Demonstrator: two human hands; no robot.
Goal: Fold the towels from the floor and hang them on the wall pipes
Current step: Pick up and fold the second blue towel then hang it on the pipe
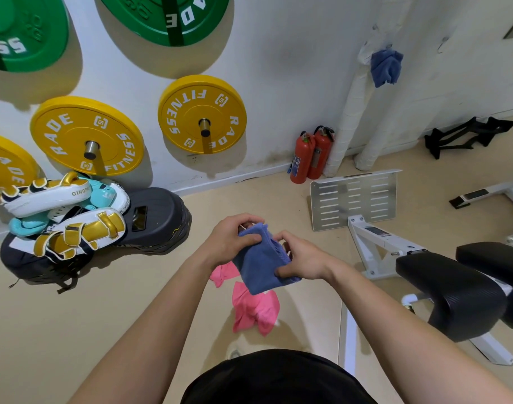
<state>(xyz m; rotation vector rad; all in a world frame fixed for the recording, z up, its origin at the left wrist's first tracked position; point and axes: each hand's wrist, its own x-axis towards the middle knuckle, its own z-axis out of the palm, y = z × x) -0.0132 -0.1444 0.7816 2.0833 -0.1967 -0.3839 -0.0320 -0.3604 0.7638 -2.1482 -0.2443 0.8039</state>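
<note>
Both hands are on the blue towel (259, 266), held mid-air at 12 o'clock from the torso.
- Left hand (227, 240): fingers curled over the top corner, thumb across the front face.
- Right hand (303, 262): pinches the right edge, lower fingers wrapped round the bottom corner.

The towel looks folded down to a compact rectangle, with the layered edges stacked on the right side.

My read is that the fold is being finished. To do it well:
- Line up the hems under the right thumb before closing.
- Keep tension between the hands so the terry doesn't bunch.
- Press the crease flat with the left thumb.
- Leave enough length that both tails hang even over a pipe, or it will likely slide off.

On the floor there is one pink towel (255, 312) at 6 o'clock under the hands. A second pink towel (223, 272) is at 8 o'clock, partly hidden behind the blue one. Both are crumpled and not yet folded.

The white-wrapped wall pipes (351, 118) are at 1 o'clock in the corner. Another blue towel, the hung towel (385, 67), is draped near the top. Two fire extinguishers (307, 154) stand just beside the base of the pipes, at their 9 o'clock. A metal footplate (354, 199) lies between the person and the pipes, so step round it.
</note>
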